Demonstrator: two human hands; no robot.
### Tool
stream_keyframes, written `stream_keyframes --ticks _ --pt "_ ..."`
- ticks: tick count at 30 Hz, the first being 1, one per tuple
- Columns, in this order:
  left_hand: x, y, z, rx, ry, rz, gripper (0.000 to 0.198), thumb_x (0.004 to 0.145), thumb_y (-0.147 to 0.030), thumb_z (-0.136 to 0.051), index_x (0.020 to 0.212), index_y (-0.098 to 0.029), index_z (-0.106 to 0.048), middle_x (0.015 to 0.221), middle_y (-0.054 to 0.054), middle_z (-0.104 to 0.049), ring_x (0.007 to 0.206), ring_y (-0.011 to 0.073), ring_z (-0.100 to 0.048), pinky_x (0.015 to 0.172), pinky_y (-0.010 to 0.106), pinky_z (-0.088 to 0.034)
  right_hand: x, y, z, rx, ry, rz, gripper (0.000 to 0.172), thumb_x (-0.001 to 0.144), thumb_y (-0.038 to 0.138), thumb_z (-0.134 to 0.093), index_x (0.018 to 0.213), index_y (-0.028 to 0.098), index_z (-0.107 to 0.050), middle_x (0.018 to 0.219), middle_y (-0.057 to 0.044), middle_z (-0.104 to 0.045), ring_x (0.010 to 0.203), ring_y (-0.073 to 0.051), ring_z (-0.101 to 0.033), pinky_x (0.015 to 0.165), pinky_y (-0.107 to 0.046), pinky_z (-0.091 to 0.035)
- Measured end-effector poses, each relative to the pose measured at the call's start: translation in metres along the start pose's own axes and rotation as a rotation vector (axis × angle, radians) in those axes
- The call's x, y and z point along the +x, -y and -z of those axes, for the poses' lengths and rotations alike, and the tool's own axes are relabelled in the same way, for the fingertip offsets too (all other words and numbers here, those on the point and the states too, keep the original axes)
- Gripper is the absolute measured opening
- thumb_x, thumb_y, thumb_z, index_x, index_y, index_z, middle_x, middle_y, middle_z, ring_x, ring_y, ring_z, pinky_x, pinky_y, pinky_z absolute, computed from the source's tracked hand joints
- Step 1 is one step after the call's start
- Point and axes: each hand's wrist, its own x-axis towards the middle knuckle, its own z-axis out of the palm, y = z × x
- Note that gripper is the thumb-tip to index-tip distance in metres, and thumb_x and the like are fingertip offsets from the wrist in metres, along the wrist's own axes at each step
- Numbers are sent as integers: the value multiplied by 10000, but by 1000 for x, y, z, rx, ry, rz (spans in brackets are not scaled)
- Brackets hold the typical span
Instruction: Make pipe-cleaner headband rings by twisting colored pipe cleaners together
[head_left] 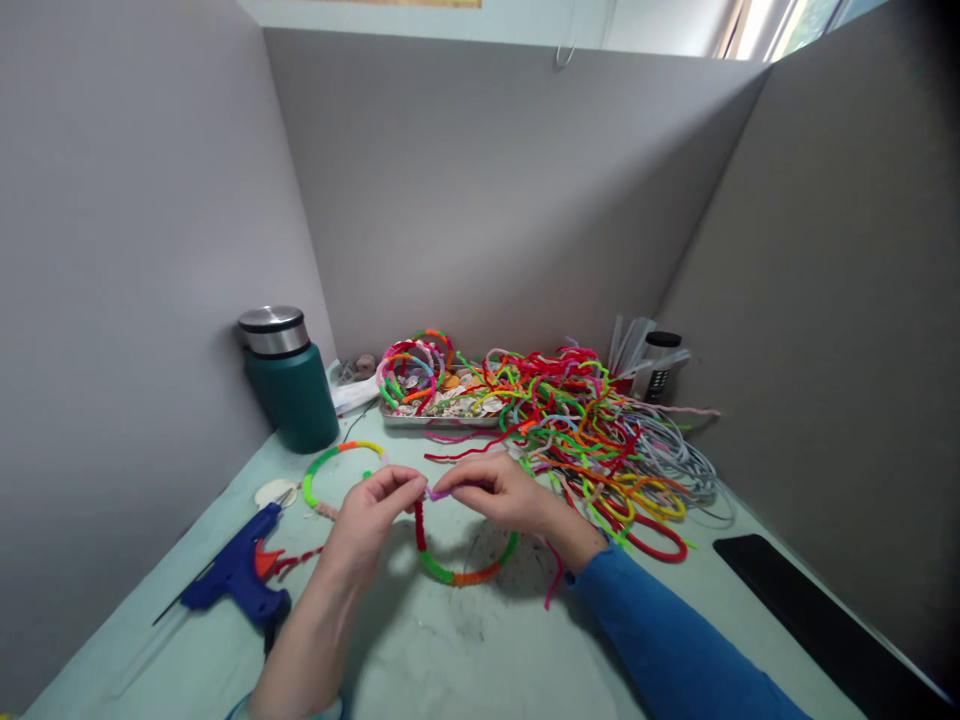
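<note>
A ring wrapped in red, green and orange pipe cleaner [478, 576] hangs below my hands, its upper part hidden behind the fingers. My left hand [379, 510] pinches the ring near the end of its red section. Between thumb and fingers, my right hand [499, 490] grips a purple pipe cleaner [437, 494], which meets the ring at the left fingertips. Left of my hands lies another wrapped ring [322, 470] in green, orange and yellow. A loose pink pipe cleaner [554, 580] rests beneath my right wrist.
A blue glue gun [236, 575] lies at left, near a green bottle [292, 395]. At the back, a metal tray [442, 421] holds finished rings and small pieces. A heap of pipe cleaners [562, 400] spreads right, beside grey wire coils [679, 455]. A black slab [817, 620] lies far right.
</note>
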Motion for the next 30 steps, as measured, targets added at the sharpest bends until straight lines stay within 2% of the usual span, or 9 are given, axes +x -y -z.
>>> stream_keyframes --ticks 7,15,18,23,30 --pt "-1 -1 -1 35 22 25 248 687 -400 -665 743 -159 -652 697 8 -590 671 143 -505 656 243 -375 -1 1 0 58 -3 -37 203 833 187 -517 918 145 -697 836 -55 -691 717 -131 -597 632 -221 -453" --pt "-2 -5 -4 52 -29 -10 205 666 -365 -678 699 -168 -633 640 -21 -556 622 123 -469 608 225 -349 -1 -5 -3 105 -95 -128 236 822 196 -522 994 164 -680 771 -18 -658 544 -78 -469 473 -183 -342" --pt "-2 -5 -6 86 -44 -20 205 661 -366 -680 694 -168 -637 615 -27 -552 596 117 -460 581 221 -338 -1 -7 -4 94 -112 -138 246 828 189 -515 1012 166 -676 846 -32 -675 592 -91 -512 508 -190 -373" --pt "-2 -4 -6 120 -64 -18 211 662 -363 -680 700 -157 -651 624 -12 -581 601 120 -478 581 222 -351 1 -5 -3 99 -121 -122 242 835 173 -503 996 164 -683 959 -59 -692 810 -148 -612 659 -229 -457" --pt "1 3 -3 129 -51 -32 214 631 -328 -708 768 -166 -680 739 35 -666 689 160 -565 638 246 -418 2 -4 -3 58 -154 -125 237 833 170 -502 976 164 -691 972 -68 -698 860 -164 -631 721 -257 -475"
